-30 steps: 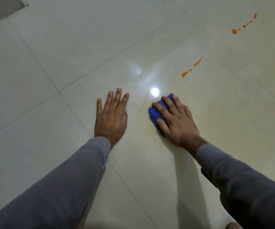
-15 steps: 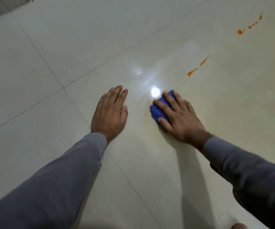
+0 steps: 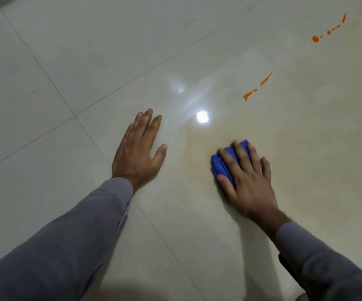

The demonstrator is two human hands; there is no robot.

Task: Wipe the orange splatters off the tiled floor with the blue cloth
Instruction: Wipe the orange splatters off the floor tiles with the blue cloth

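beside the flat, empty left hand (image 3: 137,152) on the tiled floor (image 3: 67,61), right hand (image 3: 244,177) has pressed the blue cloth (image 3: 221,165) nearer; orange splatters (image 3: 249,94) beyond remain

The room is dim, lit mostly by one small lamp overhead whose reflection (image 3: 202,116) glares white off the glossy tiled floor (image 3: 88,61), with fainter streaks fanning above it. Soft shadows trail beneath both arms and along the bottom edge. The wide lens bends the grout lines (image 3: 51,81); detail is slightly soft throughout.
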